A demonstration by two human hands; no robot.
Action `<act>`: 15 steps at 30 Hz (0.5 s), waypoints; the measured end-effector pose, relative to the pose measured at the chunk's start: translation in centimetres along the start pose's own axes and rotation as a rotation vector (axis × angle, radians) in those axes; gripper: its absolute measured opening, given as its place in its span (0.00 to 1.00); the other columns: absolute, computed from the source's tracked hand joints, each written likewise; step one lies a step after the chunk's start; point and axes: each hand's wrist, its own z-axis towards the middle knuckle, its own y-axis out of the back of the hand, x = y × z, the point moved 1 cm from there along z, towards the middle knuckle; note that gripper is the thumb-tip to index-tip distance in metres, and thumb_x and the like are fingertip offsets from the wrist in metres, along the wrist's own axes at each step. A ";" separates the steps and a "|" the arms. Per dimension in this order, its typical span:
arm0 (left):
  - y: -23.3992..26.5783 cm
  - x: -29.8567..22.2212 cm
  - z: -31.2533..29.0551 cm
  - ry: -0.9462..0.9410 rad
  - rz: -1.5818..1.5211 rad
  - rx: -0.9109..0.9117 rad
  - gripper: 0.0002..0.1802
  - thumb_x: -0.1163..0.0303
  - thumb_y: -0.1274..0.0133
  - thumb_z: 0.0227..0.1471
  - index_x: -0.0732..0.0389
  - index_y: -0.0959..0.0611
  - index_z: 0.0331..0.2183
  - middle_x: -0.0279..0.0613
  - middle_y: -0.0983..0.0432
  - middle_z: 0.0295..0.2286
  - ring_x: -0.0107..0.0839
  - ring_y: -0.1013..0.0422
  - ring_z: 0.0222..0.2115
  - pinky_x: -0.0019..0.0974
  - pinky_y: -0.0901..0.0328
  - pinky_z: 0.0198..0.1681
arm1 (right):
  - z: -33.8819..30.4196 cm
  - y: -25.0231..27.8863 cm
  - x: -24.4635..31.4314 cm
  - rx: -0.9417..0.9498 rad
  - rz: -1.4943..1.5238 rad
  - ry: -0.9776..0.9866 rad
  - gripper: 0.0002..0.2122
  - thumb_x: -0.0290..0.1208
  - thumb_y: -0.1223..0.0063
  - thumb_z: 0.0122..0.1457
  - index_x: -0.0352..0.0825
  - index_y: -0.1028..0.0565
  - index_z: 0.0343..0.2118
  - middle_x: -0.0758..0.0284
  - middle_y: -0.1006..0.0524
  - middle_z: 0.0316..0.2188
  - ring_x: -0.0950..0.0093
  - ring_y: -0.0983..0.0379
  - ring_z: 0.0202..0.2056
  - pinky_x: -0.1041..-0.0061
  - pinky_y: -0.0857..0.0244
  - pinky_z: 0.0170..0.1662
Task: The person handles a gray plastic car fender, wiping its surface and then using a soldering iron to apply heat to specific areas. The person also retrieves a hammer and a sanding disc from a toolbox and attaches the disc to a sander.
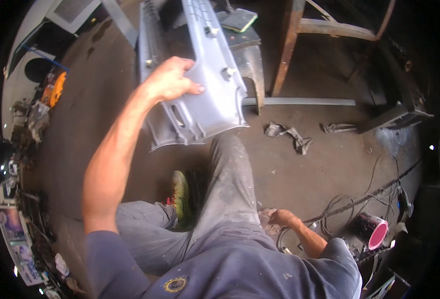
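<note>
A grey moulded plastic trim panel [215, 107] with small clips and an oval slot is held up ahead of my knees. My left hand [172, 79] is closed on the inner edge of the panel's cut-out, with the thumb lying on its face. Low beside my right thigh, my right hand [283, 218] is closed on a crumpled brownish rag [268, 221]; part of its grip is hidden.
Behind the panel stands a dark stool [252, 57] with a sanding pad [240, 20] on it. A rusty metal frame [287, 50] rises at the far right. Scrap strips [292, 134], coiled cables [337, 209] and a pink-topped can [377, 235] lie right.
</note>
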 end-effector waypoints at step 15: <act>2.8 4.7 2.3 -0.020 0.019 0.263 0.47 0.59 0.37 0.40 0.74 0.37 0.57 0.59 0.41 0.56 0.46 0.44 0.58 0.43 0.50 0.61 | -4.4 -9.8 0.6 -0.906 0.582 -0.525 0.17 0.42 0.53 0.59 0.30 0.25 0.30 0.50 0.23 0.27 0.52 0.25 0.31 0.57 0.31 0.37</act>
